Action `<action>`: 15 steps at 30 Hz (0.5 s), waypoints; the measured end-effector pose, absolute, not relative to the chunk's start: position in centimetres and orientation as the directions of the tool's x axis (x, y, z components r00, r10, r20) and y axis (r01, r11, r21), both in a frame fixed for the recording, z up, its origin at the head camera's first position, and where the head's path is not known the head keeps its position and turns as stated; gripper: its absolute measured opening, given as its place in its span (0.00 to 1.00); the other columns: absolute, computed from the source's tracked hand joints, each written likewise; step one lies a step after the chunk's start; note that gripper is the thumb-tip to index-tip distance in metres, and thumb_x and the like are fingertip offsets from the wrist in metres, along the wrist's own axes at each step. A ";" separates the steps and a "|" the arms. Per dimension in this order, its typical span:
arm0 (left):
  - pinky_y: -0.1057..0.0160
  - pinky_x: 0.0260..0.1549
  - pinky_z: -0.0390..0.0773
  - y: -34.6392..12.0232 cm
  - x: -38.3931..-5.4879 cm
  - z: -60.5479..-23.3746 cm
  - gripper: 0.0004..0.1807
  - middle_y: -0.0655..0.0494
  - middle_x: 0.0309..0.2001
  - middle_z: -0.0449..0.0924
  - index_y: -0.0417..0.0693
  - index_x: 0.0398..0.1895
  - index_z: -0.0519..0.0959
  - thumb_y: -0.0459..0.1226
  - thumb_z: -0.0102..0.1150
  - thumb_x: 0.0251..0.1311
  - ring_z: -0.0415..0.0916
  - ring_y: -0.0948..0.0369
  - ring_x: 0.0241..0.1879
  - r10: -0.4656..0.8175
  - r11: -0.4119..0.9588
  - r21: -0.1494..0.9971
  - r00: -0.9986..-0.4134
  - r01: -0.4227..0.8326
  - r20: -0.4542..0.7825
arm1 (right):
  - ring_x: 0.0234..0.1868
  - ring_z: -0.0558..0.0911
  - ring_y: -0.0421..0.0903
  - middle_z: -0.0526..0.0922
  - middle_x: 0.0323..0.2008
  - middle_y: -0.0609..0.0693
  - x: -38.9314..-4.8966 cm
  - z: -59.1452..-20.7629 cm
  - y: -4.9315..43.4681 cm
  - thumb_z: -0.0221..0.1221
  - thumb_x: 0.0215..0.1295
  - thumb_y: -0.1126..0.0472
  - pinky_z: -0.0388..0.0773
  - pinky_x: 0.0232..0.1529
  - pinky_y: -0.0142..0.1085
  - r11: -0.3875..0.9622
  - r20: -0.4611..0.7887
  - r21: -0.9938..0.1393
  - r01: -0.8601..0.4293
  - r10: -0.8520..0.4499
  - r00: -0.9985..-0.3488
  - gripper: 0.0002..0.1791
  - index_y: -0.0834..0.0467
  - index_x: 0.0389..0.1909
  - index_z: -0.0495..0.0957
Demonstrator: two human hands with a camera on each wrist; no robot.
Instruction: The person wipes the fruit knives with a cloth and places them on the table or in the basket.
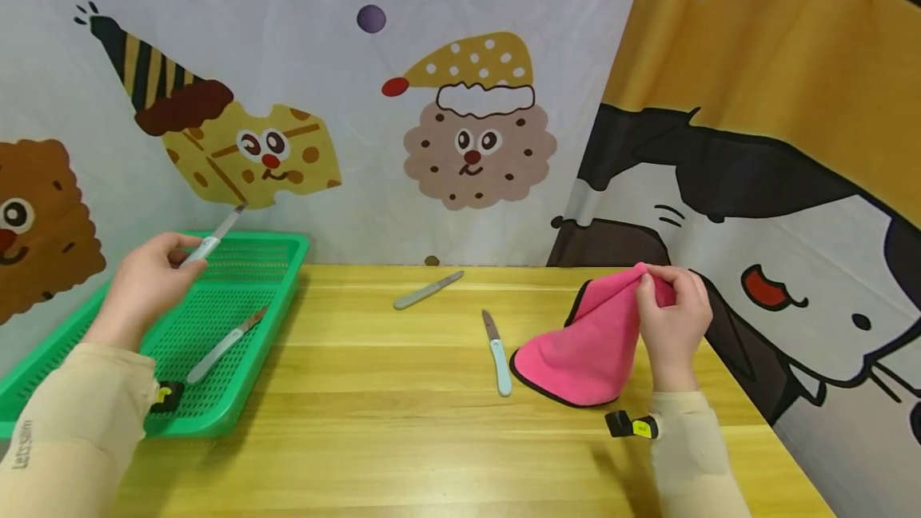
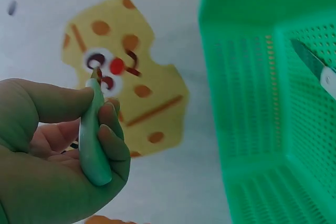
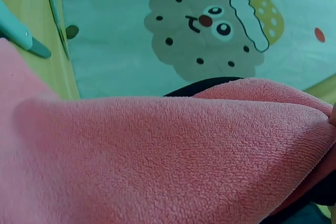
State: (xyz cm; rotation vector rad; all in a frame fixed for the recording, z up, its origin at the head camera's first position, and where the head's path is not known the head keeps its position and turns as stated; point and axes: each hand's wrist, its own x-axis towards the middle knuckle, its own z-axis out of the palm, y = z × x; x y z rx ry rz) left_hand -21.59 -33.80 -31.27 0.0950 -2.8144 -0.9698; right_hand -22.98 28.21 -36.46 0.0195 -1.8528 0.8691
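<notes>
Knife (image 1: 207, 248), in the head view, is pinched by the left hand (image 1: 147, 282) near the green basket (image 1: 201, 425); the right hand (image 1: 678, 324) pinches the pink cloth (image 1: 590, 354) by a raised edge. Left wrist: thumb and curled fingers (image 2: 114, 142) grip the knife's handle (image 2: 93, 145). Right wrist: cloth stretches leftward from barely visible fingers.

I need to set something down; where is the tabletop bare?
The widest bare patch is the front of the tabletop, between the green basket and the right sleeve. Another lies between the basket and the grey-handled knife. It is crowded at right, where the right hand holds the pink cloth beside the blue-handled knife.
</notes>
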 end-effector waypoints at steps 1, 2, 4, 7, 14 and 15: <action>0.42 0.36 0.72 -34.1 -21.9 -31.4 0.28 0.25 0.58 0.64 0.30 0.69 0.62 0.43 0.42 0.76 0.66 0.35 0.49 -0.120 0.787 0.616 -0.985 -0.019 0.123 | 0.41 0.71 0.30 0.82 0.37 0.60 -23.0 -36.6 28.4 0.63 0.62 0.67 0.67 0.40 0.20 0.738 0.809 -0.555 -0.384 0.370 -0.457 0.08 0.68 0.39 0.83; 0.40 0.38 0.71 -34.4 -22.2 -31.5 0.29 0.24 0.59 0.63 0.29 0.69 0.61 0.44 0.42 0.76 0.65 0.34 0.50 -0.123 0.787 0.617 -0.986 -0.028 0.112 | 0.41 0.71 0.30 0.81 0.37 0.61 -22.9 -36.8 28.5 0.63 0.62 0.67 0.67 0.40 0.20 0.738 0.805 -0.560 -0.377 0.377 -0.457 0.08 0.68 0.39 0.84; 0.37 0.39 0.71 -35.0 -22.7 -31.7 0.29 0.22 0.60 0.61 0.28 0.69 0.61 0.43 0.41 0.76 0.64 0.33 0.52 -0.129 0.791 0.610 -0.986 -0.041 0.101 | 0.42 0.70 0.29 0.81 0.38 0.60 -22.8 -37.0 28.8 0.63 0.63 0.66 0.67 0.41 0.19 0.738 0.798 -0.569 -0.362 0.390 -0.460 0.08 0.68 0.39 0.84; 0.38 0.38 0.71 -35.8 -23.5 -32.4 0.27 0.22 0.58 0.62 0.27 0.66 0.62 0.41 0.43 0.75 0.65 0.32 0.50 -0.137 0.805 0.590 -0.986 -0.054 0.097 | 0.42 0.70 0.29 0.81 0.39 0.60 -22.6 -37.3 29.1 0.63 0.63 0.66 0.67 0.41 0.19 0.737 0.788 -0.580 -0.347 0.400 -0.468 0.08 0.67 0.39 0.84; 0.41 0.34 0.73 -37.3 -25.3 -35.0 0.25 0.23 0.52 0.66 0.23 0.62 0.63 0.35 0.48 0.70 0.69 0.32 0.45 -0.146 0.831 0.550 -0.987 -0.085 0.068 | 0.42 0.73 0.35 0.82 0.38 0.60 -22.7 -38.2 29.4 0.63 0.62 0.68 0.66 0.42 0.19 0.746 0.800 -0.559 -0.361 0.371 -0.472 0.07 0.68 0.38 0.83; 0.40 0.34 0.73 -37.6 -25.5 -35.4 0.24 0.22 0.52 0.66 0.23 0.61 0.63 0.35 0.48 0.70 0.68 0.32 0.46 -0.142 0.834 0.545 -0.988 -0.089 0.056 | 0.42 0.73 0.37 0.82 0.38 0.60 -22.7 -38.3 29.3 0.63 0.62 0.68 0.66 0.42 0.19 0.748 0.801 -0.555 -0.364 0.362 -0.477 0.07 0.68 0.38 0.83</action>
